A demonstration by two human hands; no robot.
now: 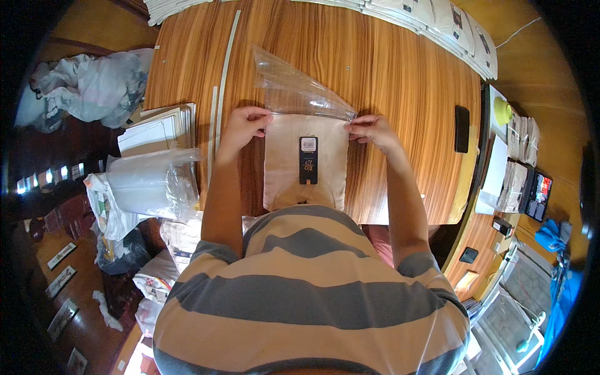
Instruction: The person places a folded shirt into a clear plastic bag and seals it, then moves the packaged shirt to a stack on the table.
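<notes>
Folded beige garment (284, 156) lies centrally on wooden table (400, 75), near edge partly hidden by striped shirt (312, 300). Left hand (245, 129) and right hand (372, 130) pinch clear plastic (294, 81) at garment's far corners; cannot tell whether cloth is caught too.

Folded garment (282, 164) on the table (400, 87) at my feed's centre, plastic bag (292, 84) extending above its top edge, phone (462, 129) to the right, card sheets (156, 134) at left, packed garments (431, 19) upper right
</notes>
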